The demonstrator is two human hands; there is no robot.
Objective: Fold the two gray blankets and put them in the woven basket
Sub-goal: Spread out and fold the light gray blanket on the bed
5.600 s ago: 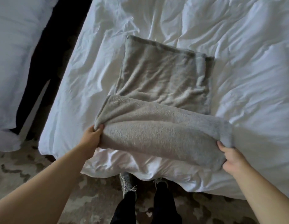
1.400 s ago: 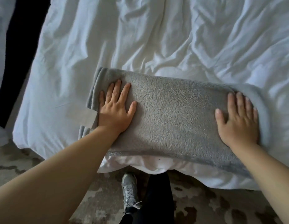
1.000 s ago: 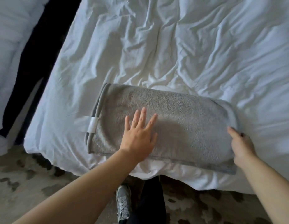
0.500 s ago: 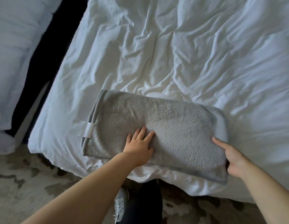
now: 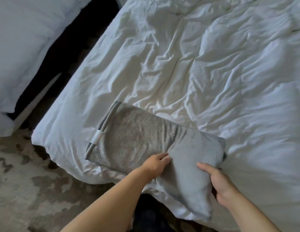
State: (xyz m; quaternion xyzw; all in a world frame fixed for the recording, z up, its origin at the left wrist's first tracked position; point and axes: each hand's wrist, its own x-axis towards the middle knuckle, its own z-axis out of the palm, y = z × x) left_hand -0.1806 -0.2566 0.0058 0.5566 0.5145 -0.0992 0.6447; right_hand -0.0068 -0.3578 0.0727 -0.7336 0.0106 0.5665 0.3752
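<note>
Near edge: the right hand [image 5: 220, 183] has its grip closed on the raised right end of the gray blanket [image 5: 137, 141], thumb on top and fingers beneath. The left hand [image 5: 156, 164] takes no grip; its fingers lie on the crease at mid-length. The blanket lies on the bed [image 5: 213, 81], at its near edge. Recommended: keep the crease pinned, carry the end leftwards, and square the edges. The woven basket is not in view.

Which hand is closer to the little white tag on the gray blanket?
Left. The left hand rests on the middle of the gray blanket, right of the white tag; the right hand grips the blanket's right end, farther away.
</note>
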